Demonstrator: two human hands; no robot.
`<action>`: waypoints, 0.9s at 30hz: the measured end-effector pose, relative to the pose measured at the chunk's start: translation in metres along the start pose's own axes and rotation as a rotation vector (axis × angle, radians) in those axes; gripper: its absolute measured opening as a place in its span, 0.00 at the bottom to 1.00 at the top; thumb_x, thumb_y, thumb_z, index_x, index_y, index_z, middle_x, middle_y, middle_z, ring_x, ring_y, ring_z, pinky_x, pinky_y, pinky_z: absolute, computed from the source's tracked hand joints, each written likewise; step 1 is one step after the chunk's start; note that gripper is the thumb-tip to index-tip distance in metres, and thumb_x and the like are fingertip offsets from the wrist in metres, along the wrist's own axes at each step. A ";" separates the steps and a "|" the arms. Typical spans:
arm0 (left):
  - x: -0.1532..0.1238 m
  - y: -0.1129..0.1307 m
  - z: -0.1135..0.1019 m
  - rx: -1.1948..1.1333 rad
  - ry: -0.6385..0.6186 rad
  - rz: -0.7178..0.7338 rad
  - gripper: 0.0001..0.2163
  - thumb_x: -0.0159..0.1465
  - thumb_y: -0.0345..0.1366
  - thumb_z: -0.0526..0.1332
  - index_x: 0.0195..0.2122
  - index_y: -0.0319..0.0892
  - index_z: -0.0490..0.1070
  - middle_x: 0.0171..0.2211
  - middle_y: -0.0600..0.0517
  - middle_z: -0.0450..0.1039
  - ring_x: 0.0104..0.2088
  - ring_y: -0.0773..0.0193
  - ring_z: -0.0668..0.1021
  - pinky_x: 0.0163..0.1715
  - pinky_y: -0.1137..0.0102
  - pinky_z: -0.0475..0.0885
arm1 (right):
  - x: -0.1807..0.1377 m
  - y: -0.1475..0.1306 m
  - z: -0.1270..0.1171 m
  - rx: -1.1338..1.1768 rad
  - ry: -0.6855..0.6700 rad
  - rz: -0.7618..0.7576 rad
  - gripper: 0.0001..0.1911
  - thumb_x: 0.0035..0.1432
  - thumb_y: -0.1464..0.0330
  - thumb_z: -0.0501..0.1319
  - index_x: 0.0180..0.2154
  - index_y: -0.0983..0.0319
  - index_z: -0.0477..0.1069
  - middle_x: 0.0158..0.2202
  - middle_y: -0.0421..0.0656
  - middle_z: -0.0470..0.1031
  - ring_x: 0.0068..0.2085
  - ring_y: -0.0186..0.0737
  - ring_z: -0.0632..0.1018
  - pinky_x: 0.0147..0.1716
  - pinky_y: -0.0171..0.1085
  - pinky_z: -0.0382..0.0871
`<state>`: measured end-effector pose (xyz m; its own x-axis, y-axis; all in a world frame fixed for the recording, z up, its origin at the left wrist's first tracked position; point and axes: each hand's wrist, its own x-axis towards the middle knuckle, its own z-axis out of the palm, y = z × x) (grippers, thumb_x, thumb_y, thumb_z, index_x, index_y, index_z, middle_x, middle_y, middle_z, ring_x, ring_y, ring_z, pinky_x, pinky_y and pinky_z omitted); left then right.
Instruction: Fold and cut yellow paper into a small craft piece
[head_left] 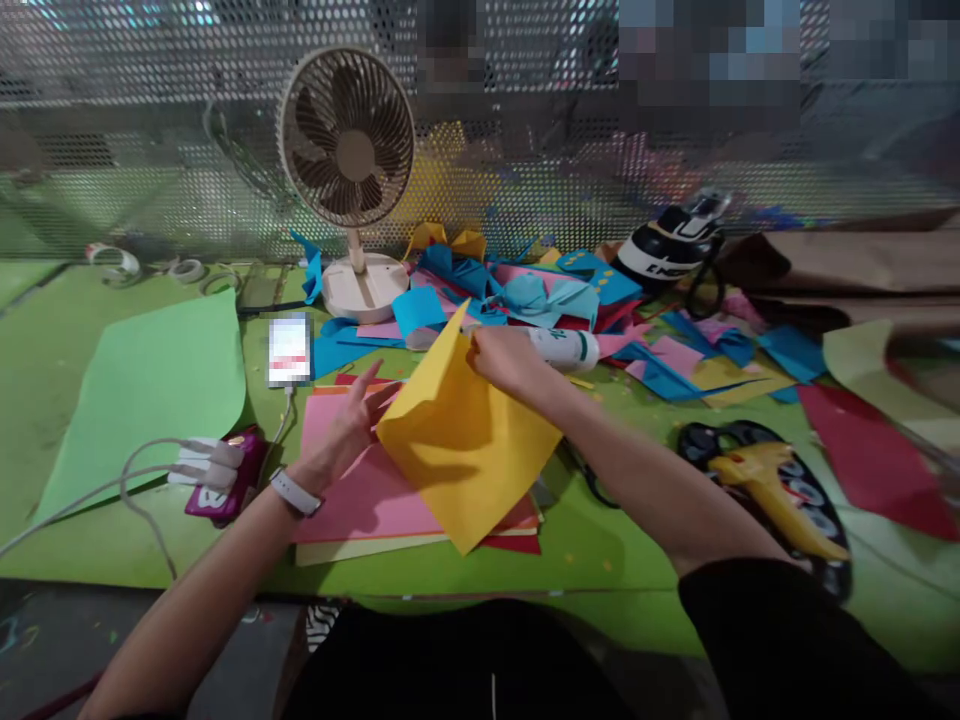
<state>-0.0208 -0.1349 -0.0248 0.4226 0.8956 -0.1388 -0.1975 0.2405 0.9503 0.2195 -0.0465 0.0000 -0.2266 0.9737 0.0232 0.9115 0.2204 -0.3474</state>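
A sheet of yellow paper [480, 450] is tilted up over a stack of coloured paper, its top corner raised and bent. My right hand [504, 358] grips its upper right edge with closed fingers. My left hand [352, 420] has its fingers spread at the sheet's left corner; whether they touch it I cannot tell. Under both lies the stack, with a pink sheet [337, 505] on top and red, orange and cream edges showing. A white bottle or tube [562, 347] lies just behind my right hand.
A beige fan [356, 155] stands at the back, before a perforated metal screen [510, 180]. Folded blue paper pieces [525, 295] are heaped behind. Left are a phone [289, 350], a purple charger [229, 480] with cables and green paper [172, 370]. A yellow glue gun [787, 495] lies right.
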 end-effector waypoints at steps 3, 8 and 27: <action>-0.004 -0.004 0.006 0.146 0.061 0.019 0.53 0.45 0.42 0.76 0.68 0.57 0.45 0.63 0.46 0.63 0.61 0.50 0.69 0.54 0.60 0.70 | -0.001 0.004 -0.006 0.061 0.022 0.024 0.06 0.60 0.69 0.60 0.32 0.63 0.74 0.35 0.49 0.78 0.42 0.49 0.78 0.40 0.40 0.68; 0.016 -0.005 -0.001 -0.010 0.462 -0.028 0.23 0.51 0.42 0.72 0.48 0.42 0.75 0.44 0.45 0.79 0.45 0.54 0.80 0.41 0.66 0.77 | -0.015 0.018 -0.015 0.380 0.070 0.041 0.10 0.59 0.61 0.56 0.32 0.60 0.71 0.30 0.43 0.78 0.32 0.42 0.77 0.31 0.37 0.66; 0.011 0.006 -0.013 -0.068 0.462 0.010 0.15 0.51 0.41 0.73 0.36 0.39 0.77 0.37 0.47 0.81 0.36 0.60 0.82 0.36 0.70 0.78 | -0.048 0.008 0.021 1.486 -0.042 0.287 0.21 0.41 0.59 0.72 0.37 0.58 0.71 0.32 0.40 0.81 0.35 0.43 0.81 0.36 0.41 0.75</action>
<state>-0.0290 -0.1186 -0.0242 -0.0151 0.9671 -0.2540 -0.2638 0.2412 0.9339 0.2306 -0.0923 -0.0242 -0.1396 0.9644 -0.2248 -0.2340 -0.2527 -0.9388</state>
